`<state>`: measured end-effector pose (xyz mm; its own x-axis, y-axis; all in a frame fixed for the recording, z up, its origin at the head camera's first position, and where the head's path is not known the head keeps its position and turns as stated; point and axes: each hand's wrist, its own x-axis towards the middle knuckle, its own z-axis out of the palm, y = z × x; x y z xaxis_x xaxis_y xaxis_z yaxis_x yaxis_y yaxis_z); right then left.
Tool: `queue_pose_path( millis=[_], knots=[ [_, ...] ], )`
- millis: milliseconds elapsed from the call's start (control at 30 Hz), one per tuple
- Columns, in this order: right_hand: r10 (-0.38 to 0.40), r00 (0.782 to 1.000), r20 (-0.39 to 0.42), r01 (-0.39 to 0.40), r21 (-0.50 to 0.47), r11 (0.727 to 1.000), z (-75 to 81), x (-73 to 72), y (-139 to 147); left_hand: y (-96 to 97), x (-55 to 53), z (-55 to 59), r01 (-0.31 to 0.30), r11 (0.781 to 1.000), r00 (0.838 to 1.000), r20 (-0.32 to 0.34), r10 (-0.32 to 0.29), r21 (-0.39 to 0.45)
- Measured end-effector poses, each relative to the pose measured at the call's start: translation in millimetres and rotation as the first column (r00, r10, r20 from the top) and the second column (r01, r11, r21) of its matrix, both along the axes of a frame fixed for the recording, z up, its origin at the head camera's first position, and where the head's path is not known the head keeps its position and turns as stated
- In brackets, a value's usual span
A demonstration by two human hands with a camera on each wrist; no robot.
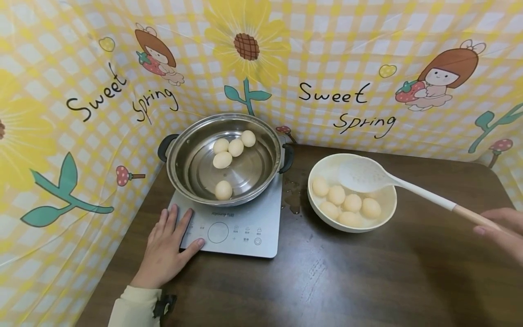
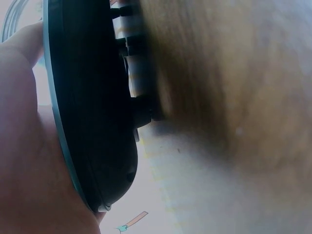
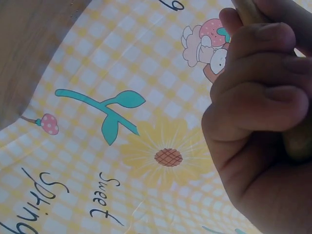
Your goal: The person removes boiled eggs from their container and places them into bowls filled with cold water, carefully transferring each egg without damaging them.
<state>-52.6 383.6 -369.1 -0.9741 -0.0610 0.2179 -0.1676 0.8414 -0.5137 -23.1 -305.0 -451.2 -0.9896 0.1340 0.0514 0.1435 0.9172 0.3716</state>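
My right hand (image 1: 504, 229) grips the wooden handle of a white slotted spoon (image 1: 363, 175), its fingers curled round the handle (image 3: 251, 12) in the right wrist view. The spoon's head is over the back of a white bowl (image 1: 351, 227), where several pale eggs (image 1: 353, 203) lie in liquid. With fingers extended, my left hand (image 1: 167, 245) rests on the left front edge of a flat induction cooker (image 1: 241, 247). A steel pot (image 1: 175, 179) stands on the cooker, holding several eggs (image 1: 235, 147). In the left wrist view, the cooker's dark side (image 2: 92, 107) is beside the hand.
Everything stands on a dark brown table (image 1: 310, 290), with water drops (image 1: 292, 202) between cooker and bowl. A yellow checked cloth (image 1: 323, 41) with printed flowers covers the walls behind and to the left. Black handles (image 1: 288, 158) stick out from the pot's sides.
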Motion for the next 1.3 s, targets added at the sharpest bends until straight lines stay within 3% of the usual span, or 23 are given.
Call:
queue_pose_path(
  millis=[267,367,533,667,800,900,1033,1133,1300],
  knots=[
    [0.059,0.998,-0.032,-0.063,-0.140,0.988,16.1,-5.8,-31,-0.3,-1.0,0.8,-0.003,1.000,1.000,-0.007,0.003,-0.007],
    [0.088,0.995,0.044,-0.083,-0.103,0.991,26.5,-10.0,-48,-0.7,-0.5,1.0,0.000,1.000,1.000,-0.014,0.000,-0.005],
    [0.171,0.972,0.162,-0.167,-0.041,0.985,38.6,-22.4,-88,-1.2,0.4,1.5,-0.006,1.000,1.000,-0.005,0.006,-0.006],
    [0.266,0.953,0.147,-0.256,-0.085,0.963,37.9,-34.2,-123,-2.1,0.8,0.1,-0.012,1.000,1.000,0.015,0.012,-0.010],
    [0.335,0.936,0.107,-0.330,-0.068,0.942,36.0,-43.3,-153,-3.2,1.3,-2.4,-0.014,1.000,1.000,0.023,0.015,-0.019],
    [0.389,0.920,0.052,-0.389,-0.019,0.921,34.6,-49.3,-173,-3.0,1.4,-2.6,-0.017,1.000,1.000,0.023,0.017,-0.022],
    [0.439,0.897,0.050,-0.441,0.033,0.897,33.7,-56.8,-198,-1.9,1.4,-0.3,-0.018,1.000,0.999,0.026,0.018,-0.020],
    [0.458,0.887,0.062,-0.462,0.076,0.884,33.4,-61.5,-215,-0.9,1.2,1.1,-0.015,1.000,1.000,0.019,0.015,-0.012],
    [0.482,0.876,-0.018,-0.469,0.198,0.860,31.2,-68.2,-237,-0.3,1.6,1.7,-0.011,1.000,1.000,0.010,0.011,-0.002]
  ],
)
